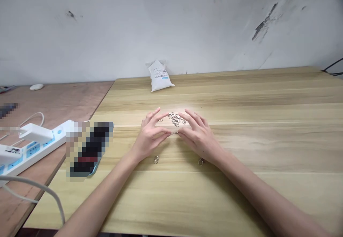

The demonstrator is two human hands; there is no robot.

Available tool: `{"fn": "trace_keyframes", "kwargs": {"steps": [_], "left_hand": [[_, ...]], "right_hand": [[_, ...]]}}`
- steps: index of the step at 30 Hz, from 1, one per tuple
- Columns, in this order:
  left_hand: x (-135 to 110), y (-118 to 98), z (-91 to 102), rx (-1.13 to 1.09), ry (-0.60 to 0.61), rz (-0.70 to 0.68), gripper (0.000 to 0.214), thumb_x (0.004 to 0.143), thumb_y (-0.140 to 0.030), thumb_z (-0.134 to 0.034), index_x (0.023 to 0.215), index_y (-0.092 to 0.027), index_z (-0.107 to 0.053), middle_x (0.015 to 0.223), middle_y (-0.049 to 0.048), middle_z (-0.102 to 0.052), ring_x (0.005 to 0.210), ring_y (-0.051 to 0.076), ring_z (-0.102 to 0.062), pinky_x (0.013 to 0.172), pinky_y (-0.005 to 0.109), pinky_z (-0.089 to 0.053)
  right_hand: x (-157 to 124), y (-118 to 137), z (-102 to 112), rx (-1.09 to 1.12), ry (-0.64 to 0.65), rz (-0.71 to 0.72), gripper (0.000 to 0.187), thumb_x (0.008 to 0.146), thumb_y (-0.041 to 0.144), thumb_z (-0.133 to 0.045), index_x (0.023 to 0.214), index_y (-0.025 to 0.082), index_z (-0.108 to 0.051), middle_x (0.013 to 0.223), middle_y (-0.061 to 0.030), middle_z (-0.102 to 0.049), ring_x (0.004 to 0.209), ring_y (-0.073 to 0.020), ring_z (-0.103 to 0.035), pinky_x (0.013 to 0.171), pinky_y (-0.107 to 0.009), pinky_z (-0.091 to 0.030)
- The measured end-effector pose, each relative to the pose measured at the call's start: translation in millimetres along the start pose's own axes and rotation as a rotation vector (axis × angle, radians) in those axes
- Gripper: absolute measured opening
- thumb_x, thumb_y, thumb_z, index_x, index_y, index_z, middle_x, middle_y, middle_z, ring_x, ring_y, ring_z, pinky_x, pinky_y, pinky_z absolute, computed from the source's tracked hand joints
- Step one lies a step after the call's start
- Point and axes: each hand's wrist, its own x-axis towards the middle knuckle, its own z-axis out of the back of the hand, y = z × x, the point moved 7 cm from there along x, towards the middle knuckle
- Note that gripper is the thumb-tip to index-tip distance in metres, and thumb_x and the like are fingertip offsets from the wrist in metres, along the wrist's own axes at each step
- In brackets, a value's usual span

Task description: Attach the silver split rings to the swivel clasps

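Note:
Pinched between both hands, just above the wooden table, is a small silver metal piece (174,133), too small to make out its kind. My left hand (150,135) grips its left end with thumb and index finger. On the opposite end, my right hand (197,133) also closes thumb and finger. Beyond the fingertips lies a loose pile of small metal rings and clasps (176,119). A pair of metal rings (156,159) rests on the near side of my left hand, and another ring piece (200,162) lies partly under my right wrist.
A white plastic packet (160,76) with a label sits at the back near the wall. To the left are a blurred-out phone-like object (91,149) and a white power strip (61,133) with plugs. A white cable (50,190) curves over the near left edge.

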Motion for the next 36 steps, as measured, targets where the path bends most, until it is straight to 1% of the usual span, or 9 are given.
{"fn": "trace_keyframes", "kwargs": {"steps": [4, 10, 18, 23, 27, 29, 31, 33, 36], "left_hand": [[1, 0, 1.0, 0.014, 0.002, 0.005, 0.010, 0.088, -0.023, -0.065, 0.085, -0.027, -0.074, 0.140, 0.0053, -0.055, 0.141, 0.031, -0.034, 0.111, 0.055, -0.031], [1, -1, 3.0, 0.040, -0.008, 0.000, 0.011, 0.089, -0.024, -0.064, 0.084, -0.026, -0.074, 0.139, 0.0072, -0.055, 0.142, 0.031, -0.034, 0.110, 0.058, -0.030], [0, -1, -1.3, 0.027, 0.025, -0.009, 0.010, 0.088, -0.024, -0.065, 0.085, -0.026, -0.074, 0.142, 0.0058, -0.053, 0.142, 0.031, -0.033, 0.112, 0.059, -0.030], [1, -2, 2.3, -0.060, 0.012, 0.004, 0.009, 0.088, -0.023, -0.066, 0.087, -0.027, -0.074, 0.143, 0.0044, -0.052, 0.143, 0.030, -0.031, 0.113, 0.058, -0.030], [2, -3, 5.5, -0.218, -0.003, 0.085, 0.009, 0.089, -0.022, -0.065, 0.087, -0.026, -0.073, 0.143, 0.0038, -0.051, 0.144, 0.028, -0.030, 0.114, 0.055, -0.032], [1, -3, 6.0, -0.292, -0.026, 0.150, 0.008, 0.089, -0.022, -0.065, 0.086, -0.025, -0.072, 0.142, 0.0041, -0.052, 0.143, 0.028, -0.032, 0.113, 0.055, -0.034], [0, -1, 5.7, -0.334, -0.052, 0.213, 0.007, 0.089, -0.023, -0.065, 0.085, -0.024, -0.071, 0.141, 0.0044, -0.053, 0.142, 0.028, -0.034, 0.112, 0.056, -0.035], [-1, -1, 4.8, -0.355, -0.072, 0.254, 0.006, 0.088, -0.024, -0.066, 0.085, -0.024, -0.071, 0.139, 0.0046, -0.055, 0.142, 0.028, -0.035, 0.113, 0.057, -0.034], [-2, -2, 3.8, -0.367, -0.109, 0.297, 0.004, 0.087, -0.024, -0.068, 0.085, -0.024, -0.071, 0.137, 0.0046, -0.056, 0.141, 0.027, -0.036, 0.114, 0.057, -0.033]], "right_hand": [[0, 1, -1, 0.001, 0.019, 0.006, 0.015, 0.094, 0.022, -0.056, 0.087, 0.020, -0.069, 0.138, -0.0127, -0.055, 0.139, -0.0300, -0.038, 0.110, -0.050, -0.033], [0, 1, 1, 0.007, 0.020, 0.006, 0.017, 0.094, 0.023, -0.055, 0.087, 0.020, -0.069, 0.137, -0.0130, -0.056, 0.138, -0.0294, -0.039, 0.110, -0.050, -0.033], [1, 5, -1, 0.021, 0.037, 0.017, 0.013, 0.093, 0.020, -0.056, 0.087, 0.021, -0.068, 0.135, -0.0128, -0.056, 0.138, -0.0295, -0.038, 0.110, -0.051, -0.033], [0, 2, -5, 0.118, 0.103, -0.018, 0.015, 0.095, 0.022, -0.051, 0.091, 0.020, -0.065, 0.133, -0.0131, -0.056, 0.140, -0.0285, -0.035, 0.111, -0.052, -0.031], [-1, 2, -6, 0.211, 0.163, -0.054, 0.020, 0.097, 0.027, -0.047, 0.093, 0.020, -0.065, 0.137, -0.0120, -0.054, 0.143, -0.0290, -0.029, 0.109, -0.051, -0.033], [-1, 4, -2, 0.195, 0.134, -0.079, 0.021, 0.096, 0.031, -0.049, 0.102, 0.021, -0.066, 0.143, -0.0123, -0.049, 0.144, -0.0298, -0.027, 0.108, -0.051, -0.033], [1, 8, 2, 0.159, 0.067, -0.104, 0.025, 0.094, 0.038, -0.054, 0.108, 0.021, -0.066, 0.143, -0.0131, -0.050, 0.143, -0.0303, -0.030, 0.109, -0.050, -0.033], [3, 12, 7, 0.110, -0.035, -0.131, 0.026, 0.091, 0.042, -0.058, 0.103, 0.021, -0.068, 0.136, -0.0126, -0.056, 0.138, -0.0300, -0.038, 0.109, -0.050, -0.032], [4, 18, 14, -0.024, -0.176, -0.169, 0.019, 0.092, 0.036, -0.059, 0.090, 0.022, -0.071, 0.124, -0.0110, -0.065, 0.130, -0.0288, -0.048, 0.112, -0.050, -0.028]]}}
